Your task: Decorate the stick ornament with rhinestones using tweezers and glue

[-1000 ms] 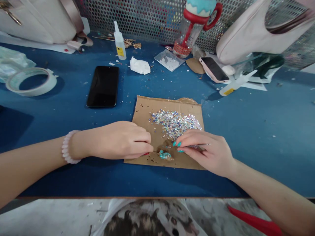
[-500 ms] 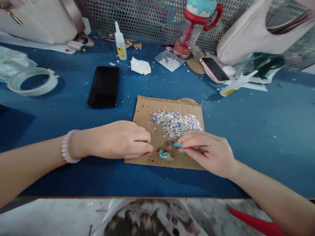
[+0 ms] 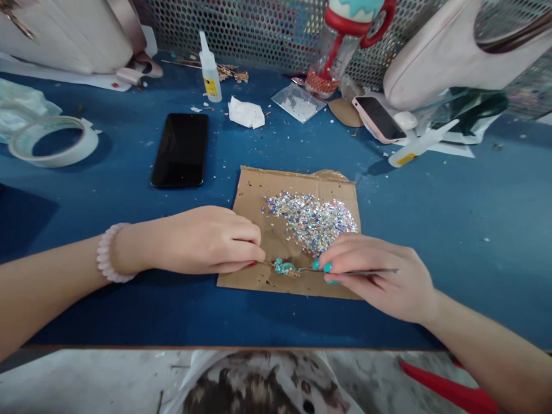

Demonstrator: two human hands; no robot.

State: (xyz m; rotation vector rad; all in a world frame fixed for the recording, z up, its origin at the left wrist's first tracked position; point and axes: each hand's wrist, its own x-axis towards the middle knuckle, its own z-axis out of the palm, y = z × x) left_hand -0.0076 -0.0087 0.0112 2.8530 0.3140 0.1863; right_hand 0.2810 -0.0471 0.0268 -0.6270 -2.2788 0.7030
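Note:
My left hand (image 3: 215, 241) is closed in a pinch on the thin stem of a small ornament (image 3: 284, 267) covered in turquoise stones, held low over a cardboard sheet (image 3: 245, 276). In my right hand (image 3: 379, 276) are slim metal tweezers (image 3: 362, 271), pointing left. Their tips reach the ornament's right end; whether they touch it, or grip a tiny piece, I cannot tell. Behind the tweezers a pile of glittering silver and blue rhinestones (image 3: 310, 218) spreads over the cardboard, its near right edge partly covered by my right hand.
A black phone (image 3: 180, 150), a glue bottle (image 3: 210, 72), crumpled tissue (image 3: 245, 112) and a small plastic bag (image 3: 297, 103) lie beyond the cardboard. A tape roll (image 3: 54, 144) is at left. At right are another glue bottle (image 3: 420, 146), a pink-cased phone (image 3: 379, 119) and a pale bag (image 3: 431, 63).
My right hand has moved slightly right and nearer me, bringing the tweezers level with the ornament's right end. The ornament has shifted a little left and up with my left hand.

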